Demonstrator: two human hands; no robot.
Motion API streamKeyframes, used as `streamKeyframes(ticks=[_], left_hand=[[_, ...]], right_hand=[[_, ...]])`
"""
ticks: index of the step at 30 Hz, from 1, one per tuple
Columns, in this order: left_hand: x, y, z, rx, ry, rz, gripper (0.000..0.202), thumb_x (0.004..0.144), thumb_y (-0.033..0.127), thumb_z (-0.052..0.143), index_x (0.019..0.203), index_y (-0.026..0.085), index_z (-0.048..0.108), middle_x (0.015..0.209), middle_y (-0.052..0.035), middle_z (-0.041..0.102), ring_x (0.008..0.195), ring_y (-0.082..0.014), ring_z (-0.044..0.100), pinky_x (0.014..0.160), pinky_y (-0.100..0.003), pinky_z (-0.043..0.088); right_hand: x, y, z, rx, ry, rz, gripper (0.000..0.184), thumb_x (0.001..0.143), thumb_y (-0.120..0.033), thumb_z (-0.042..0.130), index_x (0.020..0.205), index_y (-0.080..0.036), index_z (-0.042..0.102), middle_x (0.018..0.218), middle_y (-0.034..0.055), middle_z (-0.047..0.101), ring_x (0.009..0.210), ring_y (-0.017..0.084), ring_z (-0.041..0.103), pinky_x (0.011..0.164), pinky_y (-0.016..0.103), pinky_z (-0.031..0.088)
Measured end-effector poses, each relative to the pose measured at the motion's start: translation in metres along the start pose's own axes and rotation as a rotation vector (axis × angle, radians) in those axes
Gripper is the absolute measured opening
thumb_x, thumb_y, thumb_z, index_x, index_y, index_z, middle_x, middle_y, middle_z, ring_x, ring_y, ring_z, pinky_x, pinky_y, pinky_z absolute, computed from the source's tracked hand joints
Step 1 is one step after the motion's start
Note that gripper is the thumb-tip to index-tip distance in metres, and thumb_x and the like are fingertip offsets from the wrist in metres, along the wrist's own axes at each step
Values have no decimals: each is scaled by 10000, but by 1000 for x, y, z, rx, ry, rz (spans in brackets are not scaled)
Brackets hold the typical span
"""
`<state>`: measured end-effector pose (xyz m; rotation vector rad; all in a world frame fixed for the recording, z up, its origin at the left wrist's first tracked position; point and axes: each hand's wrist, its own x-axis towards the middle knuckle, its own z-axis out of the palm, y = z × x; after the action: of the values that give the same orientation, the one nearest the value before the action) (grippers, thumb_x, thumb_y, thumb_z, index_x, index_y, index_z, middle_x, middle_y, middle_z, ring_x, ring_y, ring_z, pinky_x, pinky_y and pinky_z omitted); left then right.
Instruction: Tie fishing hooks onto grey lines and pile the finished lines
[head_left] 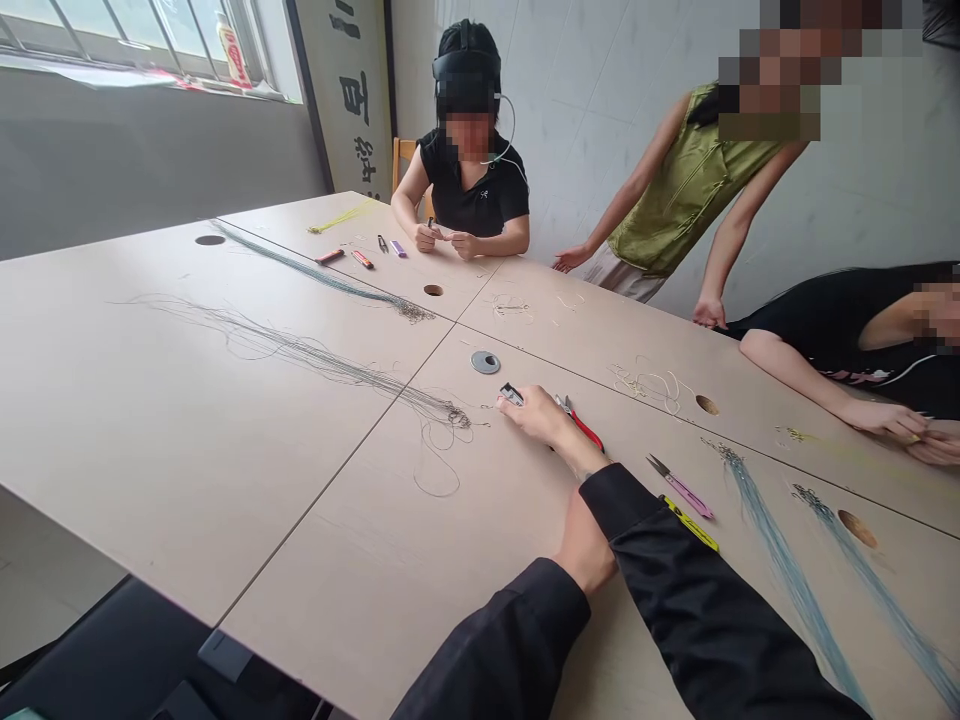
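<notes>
The right hand (534,415) grips a small silver-and-black item (511,395) over the desk (315,590); the left hand (586,545) is mostly hidden, its grip impossible to tell. A light, steady pinch probably works best, clear of the red-handled pliers (583,423) and dark line bundle (337,365).

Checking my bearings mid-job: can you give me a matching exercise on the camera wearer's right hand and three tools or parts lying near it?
A. Right hand
B. Pliers
C. Snips near the right sleeve
D. Round disc

1. Pink
2. Grey, lying flat on the table
3. Gripping a small object
4. Red-handled

Pairs: A-3, B-4, C-1, D-2
</notes>
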<state>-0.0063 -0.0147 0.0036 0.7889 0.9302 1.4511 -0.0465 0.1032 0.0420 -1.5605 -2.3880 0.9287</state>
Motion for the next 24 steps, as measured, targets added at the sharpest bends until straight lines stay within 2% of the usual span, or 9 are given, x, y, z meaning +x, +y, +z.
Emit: streamKeyframes(ticks=[7, 11, 19, 24], left_hand=[[2, -5, 1, 56, -32, 114, 258, 779, 394, 678, 719, 193, 530, 839, -81, 610, 895, -248, 560, 846, -411, 516], [4, -8, 1, 34, -15, 91, 247, 801, 404, 652, 729, 200, 532, 838, -82, 612, 883, -246, 565, 813, -411, 532], [1, -2, 1, 15, 0, 72, 155, 845, 333, 629, 790, 193, 588, 862, -94, 637, 868, -245, 583, 813, -422, 554], [1, -1, 0, 36, -6, 91, 167, 863, 347, 607, 812, 188, 600, 880, -94, 637, 879, -243, 580, 826, -418, 542]], right_hand=[[-5, 5, 1, 128, -49, -27, 352, 878, -389, 518, 660, -224, 295, 597, -48, 242, 548, 108, 215, 503, 259, 178], [-7, 6, 0, 199, -74, -23, 349, 872, -418, 525, 672, -231, 309, 582, -47, 253, 528, 110, 216, 478, 267, 180], [-9, 8, -1, 242, -117, 0, 235, 836, -350, 562, 689, -225, 429, 560, -47, 280, 521, 116, 221, 477, 279, 193], [-8, 7, 1, 198, -115, 23, 269, 811, -335, 559, 655, -222, 372, 569, -51, 270, 524, 106, 220, 480, 264, 188]])
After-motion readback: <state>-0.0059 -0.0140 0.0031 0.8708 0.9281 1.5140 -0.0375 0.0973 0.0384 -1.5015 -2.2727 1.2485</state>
